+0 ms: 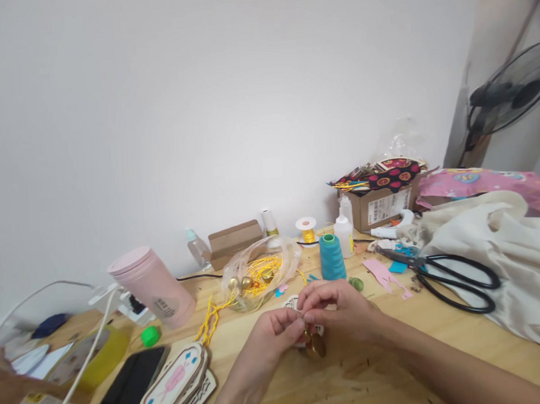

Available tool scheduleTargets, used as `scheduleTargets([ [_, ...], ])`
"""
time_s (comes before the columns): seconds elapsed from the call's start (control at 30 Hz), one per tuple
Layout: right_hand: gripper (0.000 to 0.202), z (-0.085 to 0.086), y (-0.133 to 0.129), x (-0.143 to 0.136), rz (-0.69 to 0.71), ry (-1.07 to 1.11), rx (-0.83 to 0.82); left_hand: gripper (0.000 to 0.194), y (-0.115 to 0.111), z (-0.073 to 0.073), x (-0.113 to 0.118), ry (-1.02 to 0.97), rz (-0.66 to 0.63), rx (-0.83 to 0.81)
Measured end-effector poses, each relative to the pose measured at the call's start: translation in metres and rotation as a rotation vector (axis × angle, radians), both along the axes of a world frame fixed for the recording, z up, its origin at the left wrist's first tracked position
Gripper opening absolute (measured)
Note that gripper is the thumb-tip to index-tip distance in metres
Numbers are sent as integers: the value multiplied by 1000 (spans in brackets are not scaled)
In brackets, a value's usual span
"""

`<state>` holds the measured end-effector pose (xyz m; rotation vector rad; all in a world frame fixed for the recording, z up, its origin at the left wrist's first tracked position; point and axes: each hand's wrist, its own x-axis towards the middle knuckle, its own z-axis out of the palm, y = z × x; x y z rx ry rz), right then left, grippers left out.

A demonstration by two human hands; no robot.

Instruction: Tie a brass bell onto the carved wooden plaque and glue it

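Low in the centre of the frame, the left hand [278,334] and the right hand [333,303] meet with fingertips pinched narrow at the top of a brass bell [317,344], which hangs just below them; which hand bears its weight, I cannot tell. A pale cut-out piece [292,302] shows partly behind the fingers.

Just above the hands stands a teal thread cone [332,258], with a white squeeze bottle [343,235] behind it and a spool of yellow thread [308,231] up and to the left. Left of centre, a clear plastic bag [237,268] holds yellow cords [261,272] and more bells [246,282].

Towards the lower left lie a stack of decorated plaques [175,384], a black phone [128,390] and a green cap [151,336], with a pink tumbler [154,285] tilted in view above them. Right of the hands are pink scraps [384,275] and black-handled scissors [458,281], their handles over a cream cloth [506,260] at the right edge. Farther up, a cardboard box [375,209] holds patterned fabric [396,173], and a fan [517,92] fills the upper right, beside the pale wall [227,95]
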<state>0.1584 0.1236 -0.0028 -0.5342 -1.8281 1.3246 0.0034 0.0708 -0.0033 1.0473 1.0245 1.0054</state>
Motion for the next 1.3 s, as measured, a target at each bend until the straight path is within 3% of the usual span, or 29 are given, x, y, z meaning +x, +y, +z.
scheduleTargets([
  [0.23,5,0,2,3,152,31,-55,20,-2,3,-2,34,-100,-4],
  [0.57,13,-2,-2,-4,23,52,-253,17,0,-2,-3,-55,-75,3],
  [0.87,4,-2,0,-2,13,17,47,14,-2,3,-2,-104,-100,-52],
  [1.13,20,-7,1,-2,63,-94,-32,15,-4,-2,-2,9,-131,-7],
  [1.3,14,-10,4,-2,136,23,-113,18,-3,-1,-1,102,-128,-7],
])
